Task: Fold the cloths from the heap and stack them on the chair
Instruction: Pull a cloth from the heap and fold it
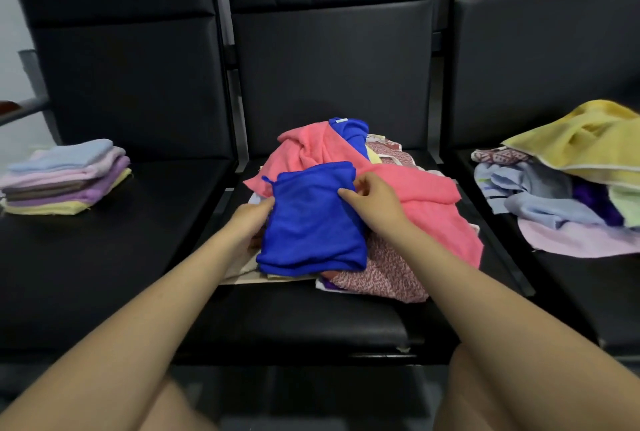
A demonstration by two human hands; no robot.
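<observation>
On the middle chair point(332, 60), near the front edge of its seat, a folded blue cloth point(313, 219) lies on top of the heap point(426, 195) of pink and patterned cloths. The left hand point(251, 219) holds the left edge of the blue cloth, with its fingers hidden under the cloth. The right hand point(372, 193) pinches the upper right corner of the same cloth. On the left chair point(121, 77) a stack of folded cloths point(65, 177) sits at the left edge of the seat. On the right chair point(540, 60) lies another loose pile point(568, 174).
</observation>
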